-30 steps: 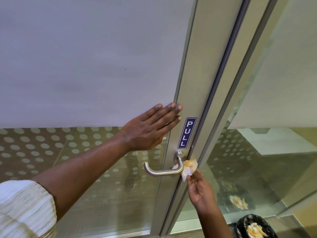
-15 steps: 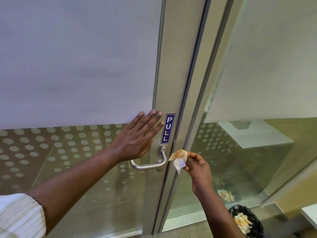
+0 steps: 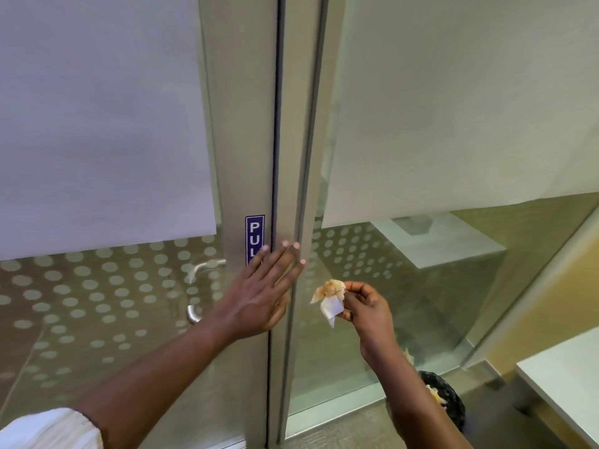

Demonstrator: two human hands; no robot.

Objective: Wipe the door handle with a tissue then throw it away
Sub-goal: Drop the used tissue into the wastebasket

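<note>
My left hand [image 3: 259, 293] lies flat with fingers spread on the metal door frame, covering most of the silver lever door handle; only the handle's rounded end [image 3: 193, 314] shows to its left. My right hand [image 3: 366, 307] holds a crumpled white tissue [image 3: 329, 298] with orange-brown stains between thumb and fingers, a short way right of the door edge and clear of the handle. A black mesh waste bin [image 3: 449, 398] stands on the floor low on the right, partly hidden behind my right forearm, with crumpled paper inside.
A blue PULL sticker [image 3: 254, 233] sits on the frame above my left hand. Dotted frosted glass panels [image 3: 97, 303] flank the frame, and a reflected handle [image 3: 205, 267] shows in the left one. A white table edge [image 3: 564, 380] juts in at the lower right.
The tissue has come off the handle and moved right with my right hand. My left hand slid right, from the glass over the handle onto the frame. The view swung right.
</note>
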